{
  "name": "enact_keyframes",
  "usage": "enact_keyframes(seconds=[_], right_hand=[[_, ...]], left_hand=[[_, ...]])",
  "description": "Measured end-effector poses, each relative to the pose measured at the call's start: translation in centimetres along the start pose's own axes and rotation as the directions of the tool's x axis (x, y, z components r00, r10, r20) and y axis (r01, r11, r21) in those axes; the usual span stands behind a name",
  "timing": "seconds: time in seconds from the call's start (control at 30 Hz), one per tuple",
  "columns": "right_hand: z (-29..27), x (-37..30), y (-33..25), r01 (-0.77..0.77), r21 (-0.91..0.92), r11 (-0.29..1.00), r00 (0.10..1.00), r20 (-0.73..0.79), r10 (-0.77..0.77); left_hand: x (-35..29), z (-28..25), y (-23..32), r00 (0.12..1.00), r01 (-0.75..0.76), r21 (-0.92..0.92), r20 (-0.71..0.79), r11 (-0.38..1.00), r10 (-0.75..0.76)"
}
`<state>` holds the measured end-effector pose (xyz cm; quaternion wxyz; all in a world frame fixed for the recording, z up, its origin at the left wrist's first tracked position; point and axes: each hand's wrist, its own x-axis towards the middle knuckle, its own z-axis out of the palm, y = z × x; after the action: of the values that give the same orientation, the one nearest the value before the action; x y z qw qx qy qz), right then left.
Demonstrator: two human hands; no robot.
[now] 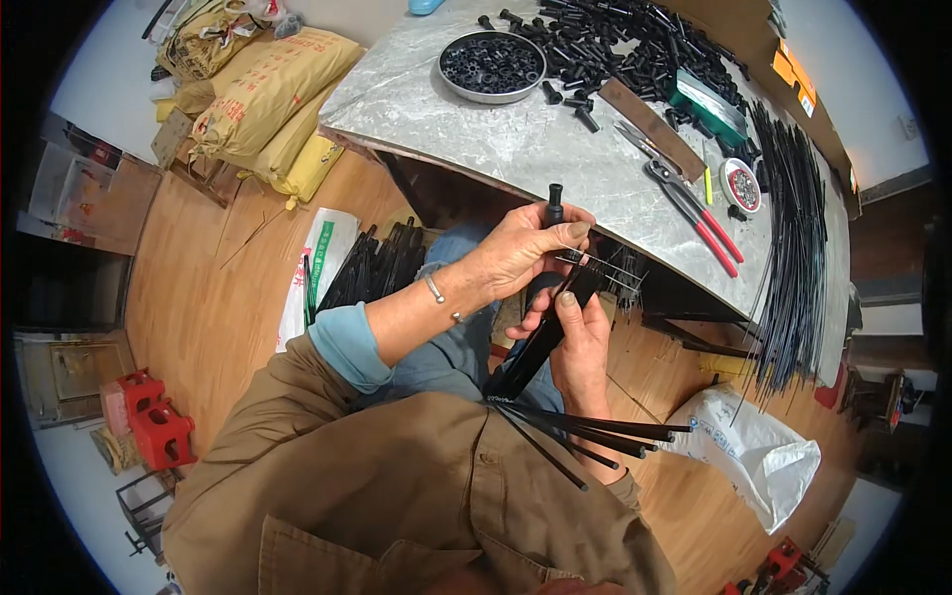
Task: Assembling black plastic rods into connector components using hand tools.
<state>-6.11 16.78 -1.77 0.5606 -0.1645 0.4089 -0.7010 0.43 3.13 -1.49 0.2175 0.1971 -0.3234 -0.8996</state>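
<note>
My left hand (531, 250) is closed, thumb against fingers, round a black stem with a flared black plastic cap (555, 194) sticking up above it. Thin metal wires (610, 268) run out to the right beside its thumb. Lower down, my right hand (578, 342) grips a long, dark bundle that looks like an umbrella frame (535, 352). Several black rods (605, 428) fan out from the bundle's lower end across my lap. Both hands are just off the table's near edge, and the fingers hide part of where stem and bundle meet.
On the grey table (416, 114) lie black plastic caps (635, 40), a round tin of black rings (492, 67), red-handled pliers (694, 218) and long black rods (791, 248). Yellow sacks (268, 94) stand left; a white sack (744, 456) lies right. Dark rods (372, 273) rest beside my legs.
</note>
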Motion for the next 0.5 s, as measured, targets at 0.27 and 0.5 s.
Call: enact_keyframes(seconds=[0.27,0.5], right_hand=[[0.06,0.0,0.04,0.019,-0.022,1.0,1.0,-0.007,-0.02],[0.15,0.02,0.21,0.023,-0.027,0.999,1.0,-0.005,-0.023]], left_hand=[[-0.02,0.11,0.13,0.999,-0.04,0.062,-0.019,0.997,0.041],[0.11,0.25,0.47,0.998,-0.056,0.073,0.032,0.996,0.053]])
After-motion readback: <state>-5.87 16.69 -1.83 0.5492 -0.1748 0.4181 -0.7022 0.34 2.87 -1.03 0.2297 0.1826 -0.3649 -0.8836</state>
